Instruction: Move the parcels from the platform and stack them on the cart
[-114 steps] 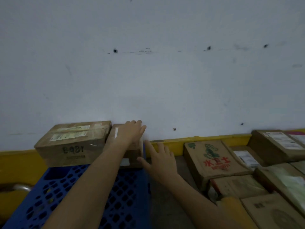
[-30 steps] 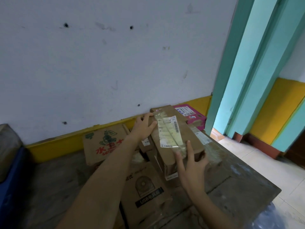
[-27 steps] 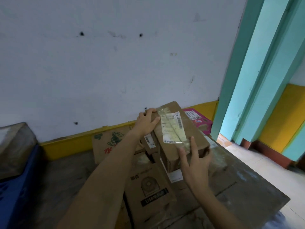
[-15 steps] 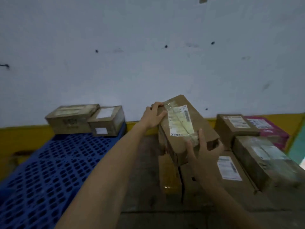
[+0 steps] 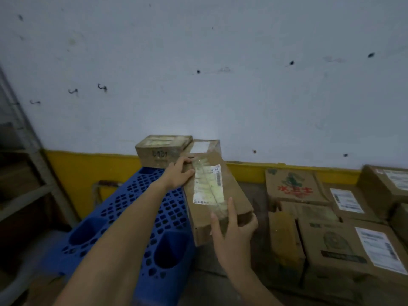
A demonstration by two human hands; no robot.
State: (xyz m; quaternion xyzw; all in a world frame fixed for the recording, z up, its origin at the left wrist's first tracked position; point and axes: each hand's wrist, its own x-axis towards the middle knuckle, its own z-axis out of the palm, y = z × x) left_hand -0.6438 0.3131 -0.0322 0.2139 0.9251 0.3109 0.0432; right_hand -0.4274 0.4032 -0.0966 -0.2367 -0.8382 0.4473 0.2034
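Note:
I hold a long brown cardboard parcel [image 5: 229, 195] with a white shipping label, tilted, over the right edge of the blue perforated cart deck [image 5: 132, 217]. My left hand [image 5: 178, 173] grips its far left corner. My right hand [image 5: 234, 233] grips its near end, thumb on top and fingers curled round the end. Two parcels sit at the cart's far end against the wall: a wide box with black writing [image 5: 161, 151] and a smaller box with a white label [image 5: 204, 146], partly hidden behind the held parcel.
Several cardboard parcels [image 5: 331, 235] lie on the dark platform [image 5: 254, 195] at right, one with red characters [image 5: 293, 188]. A white wall with a yellow base band [image 5: 88, 168] runs behind. A metal shelf frame [image 5: 33, 164] stands at left.
Since half a second ago I have carried the parcel left from the platform to the cart's right edge, both hands keeping their grip. Earlier I lifted it off the platform's stack.

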